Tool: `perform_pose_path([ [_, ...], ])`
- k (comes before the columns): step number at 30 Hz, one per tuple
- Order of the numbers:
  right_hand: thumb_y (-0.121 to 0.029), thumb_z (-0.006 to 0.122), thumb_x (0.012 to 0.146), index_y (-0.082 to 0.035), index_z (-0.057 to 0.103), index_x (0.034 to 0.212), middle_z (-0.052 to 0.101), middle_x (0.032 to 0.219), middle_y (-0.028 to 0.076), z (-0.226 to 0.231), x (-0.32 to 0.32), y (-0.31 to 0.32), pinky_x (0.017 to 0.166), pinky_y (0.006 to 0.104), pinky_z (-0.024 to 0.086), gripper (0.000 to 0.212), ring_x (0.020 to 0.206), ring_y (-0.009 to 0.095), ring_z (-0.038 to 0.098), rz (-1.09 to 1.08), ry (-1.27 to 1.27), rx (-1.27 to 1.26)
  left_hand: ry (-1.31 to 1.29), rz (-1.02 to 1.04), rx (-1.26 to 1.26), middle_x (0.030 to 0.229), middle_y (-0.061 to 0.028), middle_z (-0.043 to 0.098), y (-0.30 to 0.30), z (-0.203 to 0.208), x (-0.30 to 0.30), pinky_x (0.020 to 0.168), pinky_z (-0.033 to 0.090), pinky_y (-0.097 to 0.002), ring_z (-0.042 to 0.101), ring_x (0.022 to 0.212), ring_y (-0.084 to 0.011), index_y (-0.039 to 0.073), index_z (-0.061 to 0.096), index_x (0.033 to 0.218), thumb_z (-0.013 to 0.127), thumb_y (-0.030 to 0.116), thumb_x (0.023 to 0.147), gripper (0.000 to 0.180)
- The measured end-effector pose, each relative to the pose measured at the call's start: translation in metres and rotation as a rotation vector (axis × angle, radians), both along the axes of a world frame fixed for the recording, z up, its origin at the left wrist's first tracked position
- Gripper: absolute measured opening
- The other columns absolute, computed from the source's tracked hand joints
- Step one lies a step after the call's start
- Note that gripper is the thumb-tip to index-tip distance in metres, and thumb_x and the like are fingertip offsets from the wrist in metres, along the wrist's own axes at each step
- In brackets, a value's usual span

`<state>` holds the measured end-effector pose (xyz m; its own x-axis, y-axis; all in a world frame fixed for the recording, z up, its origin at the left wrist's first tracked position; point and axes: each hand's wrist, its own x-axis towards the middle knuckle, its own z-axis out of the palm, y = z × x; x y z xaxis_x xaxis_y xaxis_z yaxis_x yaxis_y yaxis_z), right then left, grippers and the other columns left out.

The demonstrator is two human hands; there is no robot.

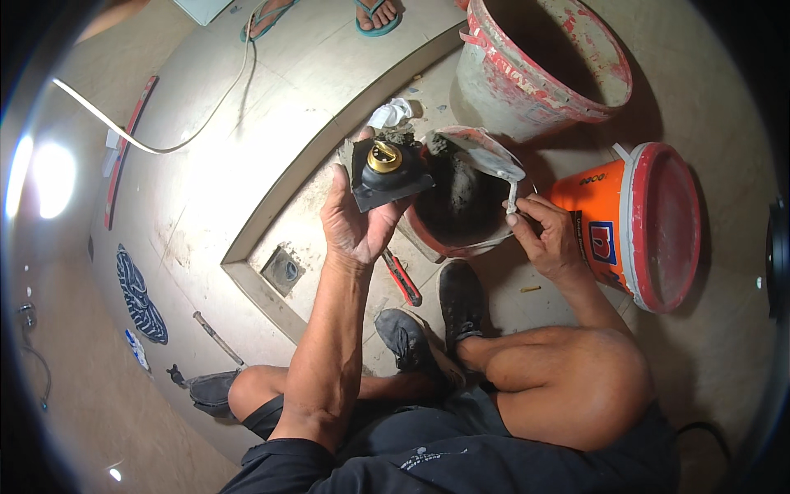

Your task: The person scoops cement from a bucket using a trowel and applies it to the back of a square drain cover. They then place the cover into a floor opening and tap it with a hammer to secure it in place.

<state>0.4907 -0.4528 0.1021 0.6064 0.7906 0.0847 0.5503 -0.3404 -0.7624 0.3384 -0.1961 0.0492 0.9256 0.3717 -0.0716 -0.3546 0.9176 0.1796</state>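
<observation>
My left hand (358, 230) is wrapped around the underside of a black square floor drain (383, 194) with a gold round centre. Grey mortar is smeared along the drain's far edge. In my right hand (550, 245), the thumb and fingers pinch the handle of a trowel (487, 156), its blade coated with mortar. That blade tilts over a small bucket (457, 247) holding wet grey mortar (454, 185). On the floor left of my forearm is a square recess (283, 270) with a drain opening. A red and black utility knife (401, 278) lies near my shoe.
A large mortar-stained bucket (494, 90) stands at the far right, and an orange bucket with a red lid (671, 226) is beside my right arm. A low curb (329, 132) bounds the left. Beyond it are a white cable (197, 132), a red level (130, 152) and another person's sandalled foot (377, 16).
</observation>
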Motion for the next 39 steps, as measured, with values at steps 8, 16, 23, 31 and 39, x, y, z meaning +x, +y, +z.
perform_pose_path([
  [8,-0.003,0.071,0.093,0.006,0.066,0.103,0.062,0.087,0.015,-0.015,0.001,-0.003,0.069,0.0379,0.052,0.015,0.075,0.029,0.064,0.032,-0.141,0.041,0.012,-0.019,-0.080,0.158,-0.0255,0.045,-0.004,-0.003,0.000,0.120,0.038,-0.0670,0.047,0.144,-0.0461,0.009,0.035,0.162,0.051,0.048,0.108,0.068],
  [16,-0.003,0.070,0.092,0.004,0.063,0.098,0.062,0.089,0.018,-0.017,0.000,-0.006,0.070,0.0432,0.053,0.012,0.081,0.037,0.065,0.045,-0.277,-0.027,0.029,-0.023,-0.219,0.157,-0.0300,0.044,-0.007,-0.007,0.001,0.121,0.033,-0.0702,0.043,0.145,-0.0506,-0.002,0.039,0.155,0.048,0.044,0.110,0.065],
  [23,-0.006,0.069,0.094,0.004,0.067,0.104,0.064,0.093,0.019,-0.026,0.006,-0.022,0.070,0.0442,0.053,0.014,0.080,0.038,0.065,-0.010,-0.469,-0.071,0.054,0.000,-0.178,0.156,-0.0269,0.047,-0.003,-0.007,0.006,0.118,0.043,-0.0640,0.049,0.143,-0.0456,0.004,0.038,0.158,0.042,0.046,0.111,0.063],
  [31,-0.013,0.066,0.103,0.005,0.071,0.119,0.062,0.086,0.006,-0.008,0.001,-0.005,0.066,0.0268,0.049,0.025,0.073,0.011,0.060,-0.038,0.326,0.122,-0.111,0.001,-0.157,0.165,-0.0276,0.034,0.014,0.017,0.015,0.122,0.032,-0.0692,0.037,0.149,-0.0508,0.016,0.029,0.165,0.045,0.050,0.108,0.069],
  [39,-0.009,0.067,0.100,0.006,0.072,0.117,0.066,0.089,0.010,-0.012,-0.002,0.007,0.072,0.0284,0.053,0.023,0.079,0.018,0.066,0.063,0.208,0.082,-0.023,0.046,0.022,0.160,-0.0286,0.040,0.011,0.024,0.018,0.117,0.043,-0.0637,0.042,0.147,-0.0486,0.014,0.033,0.162,0.064,0.052,0.100,0.080],
])
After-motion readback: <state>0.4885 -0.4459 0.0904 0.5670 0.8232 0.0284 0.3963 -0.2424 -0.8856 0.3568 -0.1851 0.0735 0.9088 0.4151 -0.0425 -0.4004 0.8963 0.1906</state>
